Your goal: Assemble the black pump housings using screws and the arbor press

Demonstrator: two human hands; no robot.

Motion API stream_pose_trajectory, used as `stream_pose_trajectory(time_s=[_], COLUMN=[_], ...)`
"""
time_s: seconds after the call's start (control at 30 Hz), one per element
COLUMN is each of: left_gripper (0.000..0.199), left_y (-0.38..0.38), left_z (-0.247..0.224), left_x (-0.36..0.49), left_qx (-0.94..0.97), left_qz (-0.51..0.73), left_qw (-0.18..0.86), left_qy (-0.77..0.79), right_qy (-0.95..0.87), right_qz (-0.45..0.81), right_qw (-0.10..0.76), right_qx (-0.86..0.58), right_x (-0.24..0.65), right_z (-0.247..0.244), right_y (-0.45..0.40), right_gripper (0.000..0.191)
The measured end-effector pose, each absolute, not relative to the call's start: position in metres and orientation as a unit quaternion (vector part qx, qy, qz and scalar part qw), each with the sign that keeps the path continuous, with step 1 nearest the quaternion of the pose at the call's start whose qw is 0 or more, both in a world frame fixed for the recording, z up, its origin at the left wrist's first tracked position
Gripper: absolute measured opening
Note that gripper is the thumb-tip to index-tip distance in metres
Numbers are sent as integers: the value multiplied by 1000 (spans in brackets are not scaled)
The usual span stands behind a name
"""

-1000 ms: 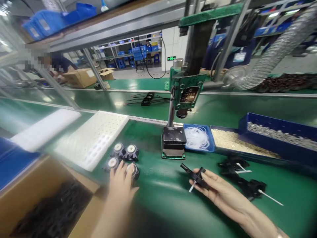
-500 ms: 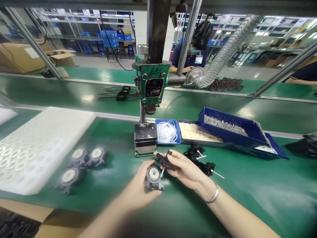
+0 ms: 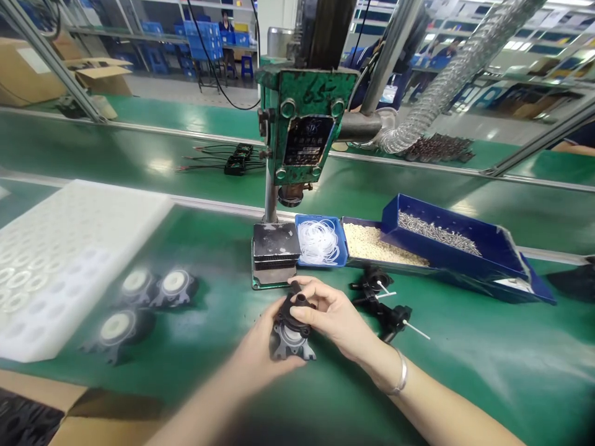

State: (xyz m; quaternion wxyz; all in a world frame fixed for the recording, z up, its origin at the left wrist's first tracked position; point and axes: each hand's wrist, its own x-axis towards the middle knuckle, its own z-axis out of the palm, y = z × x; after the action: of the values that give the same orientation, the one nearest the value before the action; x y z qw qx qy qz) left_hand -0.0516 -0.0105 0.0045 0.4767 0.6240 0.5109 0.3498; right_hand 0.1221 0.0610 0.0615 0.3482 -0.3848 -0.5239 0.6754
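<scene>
On the green worktop (image 3: 218, 248), a press (image 3: 304, 133) is seen at twelve o'clock from the hands. One grey housing (image 3: 292, 341) is grasped by the left hand (image 3: 260, 350), and over it a black cover (image 3: 290, 314) is pinched by the right hand (image 3: 337, 316). Similar housings (image 3: 174, 284) are placed at ten o'clock, black parts with white shafts (image 3: 395, 317) at three o'clock.

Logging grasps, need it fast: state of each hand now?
Left hand: closed, holding the gray housing.
Right hand: closed, holding the black part over that housing.
</scene>
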Motion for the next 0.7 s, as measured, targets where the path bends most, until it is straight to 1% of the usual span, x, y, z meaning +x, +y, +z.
stream_pose_trajectory(time_s=[0.17,0.23,0.3,0.4,0.47,0.7], left_gripper=[93,97,94,72,62,61], left_y=[-12,-12,-13,-12,-11,-6], left_z=[2,1,0,-2,-4,-5], left_x=[-52,-53,-53,-55,-56,-57], left_qx=[621,626,638,676,694,724], left_qz=[348,357,371,377,380,399], left_qw=[475,477,461,424,410,379], left_qy=[517,504,492,471,453,416], right_qy=[-710,-750,-759,-754,-754,-758], right_qz=[497,446,434,444,450,447], right_qw=[326,311,294,278,275,283], right_qx=[-378,-377,-387,-395,-392,-381], right_x=[129,132,133,132,130,129], right_z=[67,65,59,50,45,40], right_y=[46,41,38,36,35,31], right_gripper=[16,17,22,23,24,26])
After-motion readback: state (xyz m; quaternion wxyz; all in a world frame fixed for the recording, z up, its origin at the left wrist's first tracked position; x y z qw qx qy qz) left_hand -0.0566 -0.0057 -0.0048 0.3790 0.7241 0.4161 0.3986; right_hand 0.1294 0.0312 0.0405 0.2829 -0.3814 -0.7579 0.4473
